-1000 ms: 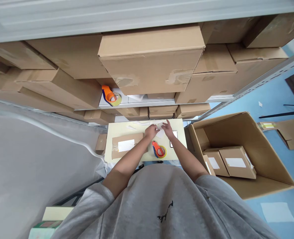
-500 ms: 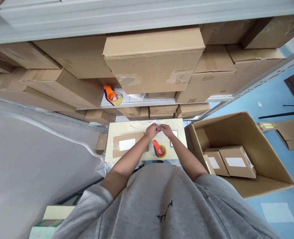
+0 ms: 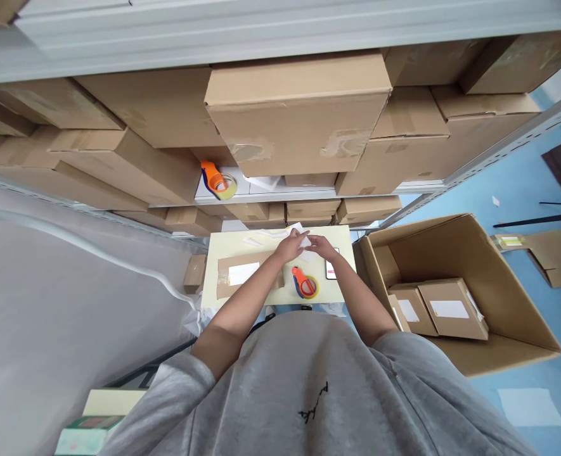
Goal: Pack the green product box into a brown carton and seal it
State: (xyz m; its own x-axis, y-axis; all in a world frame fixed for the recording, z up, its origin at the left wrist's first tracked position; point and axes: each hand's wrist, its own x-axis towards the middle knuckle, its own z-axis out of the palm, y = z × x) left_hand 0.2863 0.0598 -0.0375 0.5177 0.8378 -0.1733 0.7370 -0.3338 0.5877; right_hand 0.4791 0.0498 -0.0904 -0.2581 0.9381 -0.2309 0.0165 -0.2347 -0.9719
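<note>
Over the far part of a pale yellow table (image 3: 208,278), my left hand (image 3: 288,247) is closed on a white paper label (image 3: 305,242). My right hand (image 3: 321,246) meets it from the other side, its fingertips at the label's edge; whether they pinch it is too small to make out. Below my hands lies an orange and blue tape dispenser (image 3: 303,282) with a yellowish roll. A flat cardboard box (image 3: 224,288) bearing a white label (image 3: 243,273) lies under my left forearm, partly hidden. Beside my right wrist is a phone (image 3: 330,271), its screen lit.
Shelves packed with cardboard boxes (image 3: 299,130) rise in front, with another orange tape dispenser (image 3: 213,178) on one shelf. To the right stands a large open carton (image 3: 513,297) holding labelled boxes (image 3: 451,308). A white hose (image 3: 132,263) runs along the left wall.
The white paper between my hands has turned up and shows more. My right fingers have straightened and shifted slightly. The phone's screen now shows some red.
</note>
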